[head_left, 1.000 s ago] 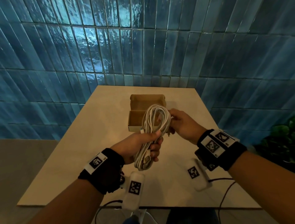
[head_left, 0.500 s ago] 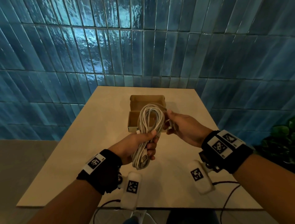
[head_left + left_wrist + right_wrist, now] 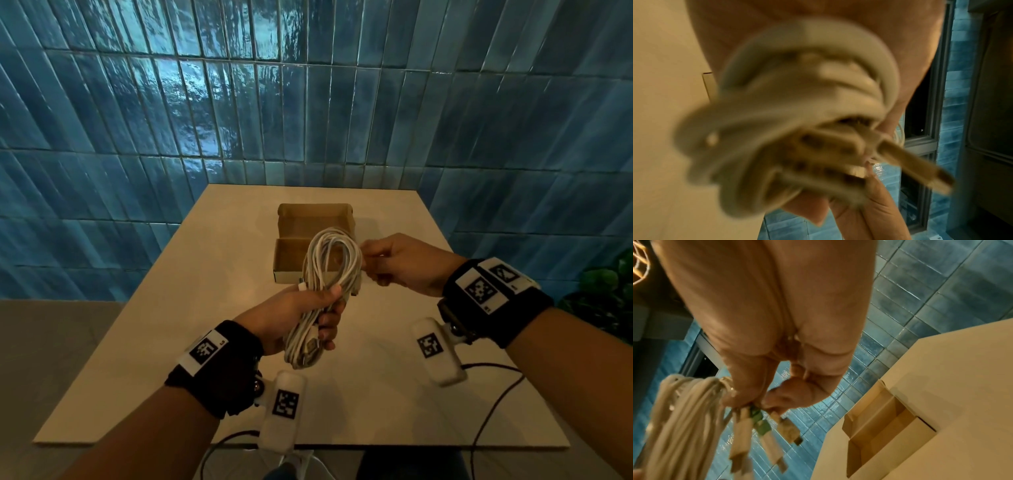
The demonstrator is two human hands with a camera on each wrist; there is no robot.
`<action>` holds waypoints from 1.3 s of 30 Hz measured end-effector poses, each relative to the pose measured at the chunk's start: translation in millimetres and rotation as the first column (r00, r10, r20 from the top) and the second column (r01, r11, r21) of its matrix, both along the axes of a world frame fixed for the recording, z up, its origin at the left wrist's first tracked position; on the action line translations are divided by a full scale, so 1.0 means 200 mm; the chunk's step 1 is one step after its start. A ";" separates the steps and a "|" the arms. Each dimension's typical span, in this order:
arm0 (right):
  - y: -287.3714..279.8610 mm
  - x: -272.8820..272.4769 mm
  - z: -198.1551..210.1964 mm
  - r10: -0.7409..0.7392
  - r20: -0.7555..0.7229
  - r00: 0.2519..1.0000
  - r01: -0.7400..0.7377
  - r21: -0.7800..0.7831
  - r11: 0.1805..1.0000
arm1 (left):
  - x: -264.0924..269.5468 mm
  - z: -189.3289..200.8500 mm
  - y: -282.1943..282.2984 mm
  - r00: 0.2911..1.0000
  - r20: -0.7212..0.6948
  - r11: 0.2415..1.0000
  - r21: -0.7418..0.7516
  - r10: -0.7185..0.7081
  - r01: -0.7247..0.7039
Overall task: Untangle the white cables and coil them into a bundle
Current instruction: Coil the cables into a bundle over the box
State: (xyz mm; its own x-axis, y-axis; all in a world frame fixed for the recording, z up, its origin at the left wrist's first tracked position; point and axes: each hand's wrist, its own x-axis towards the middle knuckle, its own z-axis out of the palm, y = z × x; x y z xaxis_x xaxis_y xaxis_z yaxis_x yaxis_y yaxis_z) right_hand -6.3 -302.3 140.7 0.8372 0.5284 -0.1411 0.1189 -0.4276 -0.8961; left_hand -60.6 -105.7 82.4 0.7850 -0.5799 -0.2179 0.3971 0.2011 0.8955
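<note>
A bundle of white cables (image 3: 311, 270) is coiled into a long loop above the table. My left hand (image 3: 330, 315) grips the loop round its middle, thumb across the top. The left wrist view shows the coil (image 3: 797, 113) blurred and close, with a plug sticking out to the right. My right hand (image 3: 368, 269) is at the right side of the upper loop. In the right wrist view its fingertips (image 3: 748, 402) pinch the cables (image 3: 684, 418) where several plug ends (image 3: 789, 430) and a green tag (image 3: 760, 423) hang down.
An open cardboard box (image 3: 315, 216) sits on the beige table (image 3: 205, 291) just behind the bundle, and also shows in the right wrist view (image 3: 879, 426). Blue tiled walls surround the table. A plant (image 3: 603, 291) stands at the right. Black wires (image 3: 496, 394) trail over the near edge.
The bundle swayed a little left and back in my left hand. My right hand stayed at the loop's right side, its fingers shifting from inside the loop to its outer edge.
</note>
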 end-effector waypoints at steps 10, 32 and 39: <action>0.03 0.00 -0.06 -0.072 0.056 0.996 0.064 0.133 0.989 | -0.01 -0.03 -0.03 0.997 -0.011 0.997 0.018 -0.073 0.073; -0.03 0.00 -0.06 -0.043 -0.151 0.988 0.062 0.121 0.991 | -0.01 -0.08 -0.01 0.993 -0.059 0.988 0.127 0.098 -0.090; 0.01 -0.02 -0.04 -0.029 0.040 0.999 0.031 -0.036 0.999 | 0.02 -0.07 -0.05 0.976 -0.050 0.960 0.198 0.210 -0.197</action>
State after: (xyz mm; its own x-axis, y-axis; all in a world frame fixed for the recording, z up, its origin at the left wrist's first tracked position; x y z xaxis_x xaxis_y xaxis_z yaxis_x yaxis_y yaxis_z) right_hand -11.0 -301.1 131.9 0.8580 0.4980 -0.1259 0.1408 -0.4637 -0.8747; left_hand -57.2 -114.9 68.9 0.8609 -0.3517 -0.3676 0.4287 0.1122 0.8965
